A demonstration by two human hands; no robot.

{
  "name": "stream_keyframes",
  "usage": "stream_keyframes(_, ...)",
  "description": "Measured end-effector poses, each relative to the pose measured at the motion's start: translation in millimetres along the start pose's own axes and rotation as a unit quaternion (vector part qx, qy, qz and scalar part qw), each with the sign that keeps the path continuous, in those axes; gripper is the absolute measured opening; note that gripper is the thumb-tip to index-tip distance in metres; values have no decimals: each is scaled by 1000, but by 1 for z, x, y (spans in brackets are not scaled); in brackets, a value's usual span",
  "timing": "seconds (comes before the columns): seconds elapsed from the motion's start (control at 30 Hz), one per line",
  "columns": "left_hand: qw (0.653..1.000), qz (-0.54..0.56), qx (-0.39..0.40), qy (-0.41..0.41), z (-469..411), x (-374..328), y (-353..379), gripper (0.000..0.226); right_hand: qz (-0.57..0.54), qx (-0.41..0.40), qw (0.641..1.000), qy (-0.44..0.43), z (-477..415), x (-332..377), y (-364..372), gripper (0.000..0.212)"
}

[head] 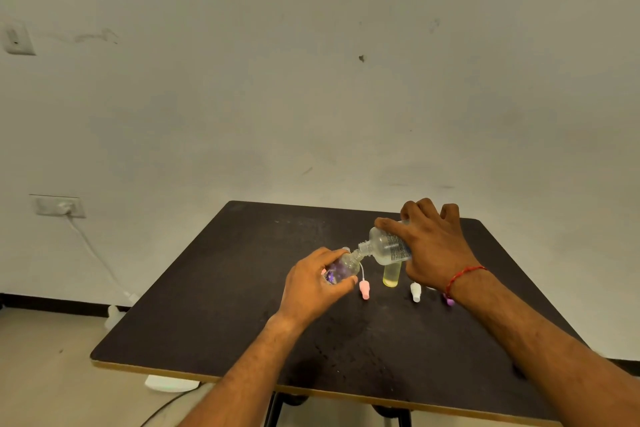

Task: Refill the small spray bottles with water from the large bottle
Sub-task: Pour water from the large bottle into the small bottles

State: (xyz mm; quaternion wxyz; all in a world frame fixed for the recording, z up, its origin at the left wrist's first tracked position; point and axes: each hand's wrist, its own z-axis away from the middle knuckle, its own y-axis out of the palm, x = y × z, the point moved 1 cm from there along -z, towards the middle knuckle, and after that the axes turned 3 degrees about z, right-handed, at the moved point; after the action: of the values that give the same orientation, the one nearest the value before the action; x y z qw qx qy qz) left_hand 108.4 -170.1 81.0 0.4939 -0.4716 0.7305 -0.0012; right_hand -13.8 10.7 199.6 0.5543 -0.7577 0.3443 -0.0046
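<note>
big bottle: tipped over the table, mouth at small bottle's neck | small bottle: tilted, held off table | right hand: grips big bottle | left hand: grips small bottle | yellow tube, pink cap, white cap on dark table

1. We hold the big bottle tipped in our right hand.
2. Its mouth touches the little purple bottle in our left hand.
3. A yellow bottle and a pink cap and a white cap sit on the dark table.
</note>
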Motion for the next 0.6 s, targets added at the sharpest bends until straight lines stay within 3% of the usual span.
stream_keyframes(0.6,1000,12,-11,6,2,-3,2,51,22,1,1000,-10,-2,0,-3,85)
